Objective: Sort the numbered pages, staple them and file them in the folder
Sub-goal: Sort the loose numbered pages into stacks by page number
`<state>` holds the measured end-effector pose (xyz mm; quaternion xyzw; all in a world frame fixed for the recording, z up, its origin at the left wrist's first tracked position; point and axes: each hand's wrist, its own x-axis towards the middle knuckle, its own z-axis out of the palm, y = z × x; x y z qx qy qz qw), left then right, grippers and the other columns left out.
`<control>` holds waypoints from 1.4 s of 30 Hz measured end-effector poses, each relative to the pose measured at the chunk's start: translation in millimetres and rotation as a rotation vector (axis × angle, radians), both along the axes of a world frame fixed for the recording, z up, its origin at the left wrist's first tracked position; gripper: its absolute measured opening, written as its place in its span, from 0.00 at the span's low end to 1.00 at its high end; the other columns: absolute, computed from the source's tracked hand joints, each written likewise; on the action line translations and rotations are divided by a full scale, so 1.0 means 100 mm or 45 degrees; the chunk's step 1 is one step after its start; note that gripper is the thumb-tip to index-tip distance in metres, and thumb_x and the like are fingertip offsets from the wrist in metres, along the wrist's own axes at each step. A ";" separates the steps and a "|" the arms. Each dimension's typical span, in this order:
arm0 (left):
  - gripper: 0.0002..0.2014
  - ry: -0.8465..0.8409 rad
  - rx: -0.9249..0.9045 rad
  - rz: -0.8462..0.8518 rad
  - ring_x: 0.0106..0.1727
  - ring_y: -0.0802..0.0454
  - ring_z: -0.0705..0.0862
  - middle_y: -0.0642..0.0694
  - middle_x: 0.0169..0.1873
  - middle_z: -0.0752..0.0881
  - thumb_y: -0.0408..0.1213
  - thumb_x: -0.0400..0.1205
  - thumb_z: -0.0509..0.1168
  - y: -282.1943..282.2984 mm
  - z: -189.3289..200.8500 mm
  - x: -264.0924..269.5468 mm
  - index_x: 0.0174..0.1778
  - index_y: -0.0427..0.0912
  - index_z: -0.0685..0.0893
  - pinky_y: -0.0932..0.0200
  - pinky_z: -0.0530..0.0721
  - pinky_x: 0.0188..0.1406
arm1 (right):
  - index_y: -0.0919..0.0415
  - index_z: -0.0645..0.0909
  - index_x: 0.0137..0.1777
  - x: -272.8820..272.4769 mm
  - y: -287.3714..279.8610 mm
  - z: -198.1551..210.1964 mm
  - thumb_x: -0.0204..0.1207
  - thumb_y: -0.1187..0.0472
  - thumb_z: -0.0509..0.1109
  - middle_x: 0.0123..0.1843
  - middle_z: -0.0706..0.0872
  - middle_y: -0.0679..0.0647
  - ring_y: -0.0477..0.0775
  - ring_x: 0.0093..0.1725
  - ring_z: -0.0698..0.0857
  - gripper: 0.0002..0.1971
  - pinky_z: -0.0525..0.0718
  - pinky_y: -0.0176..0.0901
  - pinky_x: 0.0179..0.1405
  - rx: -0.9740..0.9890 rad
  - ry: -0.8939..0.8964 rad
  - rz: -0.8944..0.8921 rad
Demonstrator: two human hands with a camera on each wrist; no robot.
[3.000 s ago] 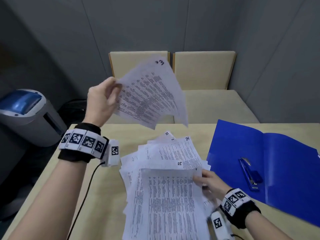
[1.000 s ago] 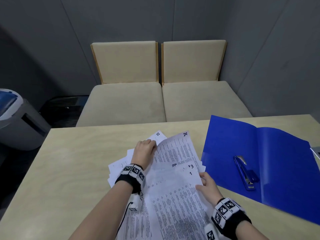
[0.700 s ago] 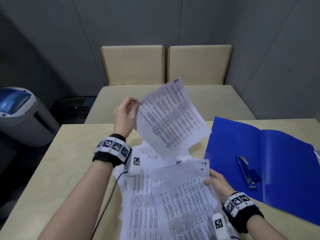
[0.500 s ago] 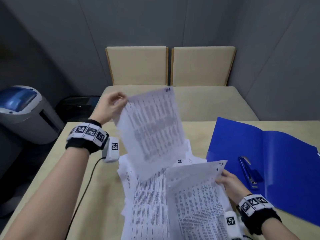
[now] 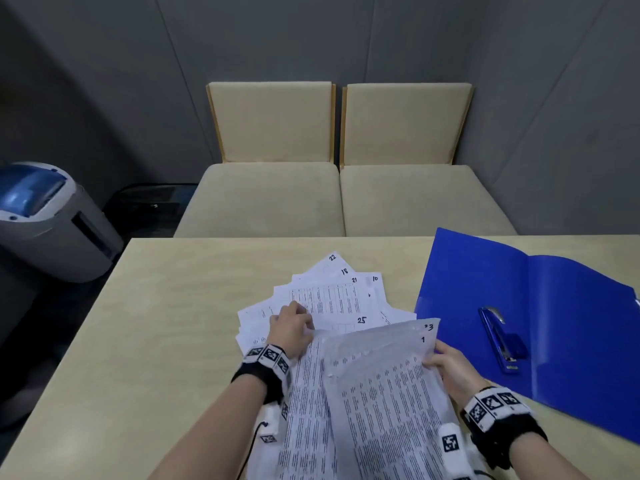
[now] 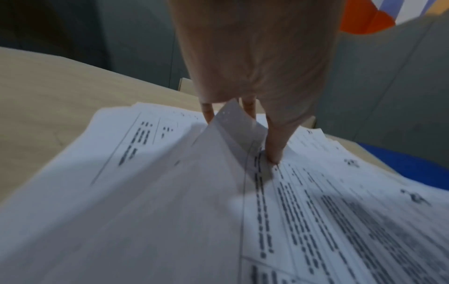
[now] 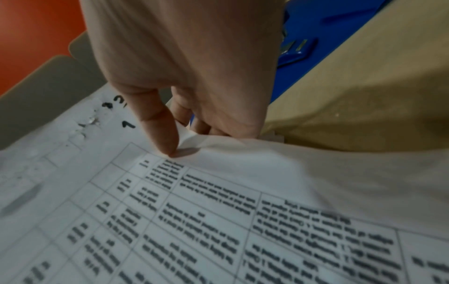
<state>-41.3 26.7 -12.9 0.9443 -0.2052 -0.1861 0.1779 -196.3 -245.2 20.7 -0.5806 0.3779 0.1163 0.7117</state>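
Numbered printed pages [image 5: 332,299] lie fanned out on the table, with 25, 21, 18, 22 and 10 showing. My left hand [image 5: 291,327] is down on the pile's left side. Its fingertips [image 6: 274,153] press the paper, and a sheet corner [image 6: 233,123] stands up pinched between them. My right hand [image 5: 450,367] holds a few sheets [image 5: 381,382] tilted up off the pile, marked 1 and 3. The thumb [image 7: 160,134] lies on top of page 1 [image 7: 170,211], with the fingers under its edge. The open blue folder [image 5: 571,306] lies to the right with the blue stapler [image 5: 500,337] on it.
The wooden table [image 5: 173,323] has bare surface to the left of the pile. Two beige seats [image 5: 346,199] stand behind its far edge. A grey and blue bin [image 5: 45,220] stands on the floor at the left. A cable hangs from my left wrist.
My left hand held one sheet up in the air. It has come down onto the pile and now pinches a sheet corner there. My right hand still holds its sheets up.
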 end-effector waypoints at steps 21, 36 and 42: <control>0.09 0.053 -0.054 0.135 0.49 0.44 0.83 0.48 0.42 0.82 0.29 0.74 0.66 0.64 0.30 0.36 0.41 0.49 0.78 0.58 0.76 0.48 | 0.68 0.83 0.58 0.18 0.12 0.03 0.70 0.82 0.59 0.52 0.89 0.70 0.71 0.54 0.87 0.21 0.83 0.65 0.58 -0.092 0.033 0.149; 0.17 -0.116 0.532 0.496 0.55 0.48 0.83 0.51 0.47 0.86 0.23 0.74 0.53 2.16 0.36 0.82 0.49 0.50 0.77 0.50 0.62 0.53 | 0.66 0.79 0.46 0.65 0.65 -0.28 0.71 0.82 0.60 0.52 0.86 0.65 0.62 0.51 0.83 0.13 0.79 0.44 0.40 -0.412 0.117 0.406; 0.24 -0.425 0.457 0.574 0.69 0.43 0.74 0.42 0.64 0.76 0.29 0.77 0.62 1.56 0.32 0.81 0.70 0.46 0.73 0.32 0.50 0.76 | 0.72 0.79 0.51 0.57 0.62 -0.27 0.72 0.81 0.60 0.52 0.86 0.64 0.58 0.49 0.83 0.12 0.80 0.43 0.41 -0.449 0.125 0.410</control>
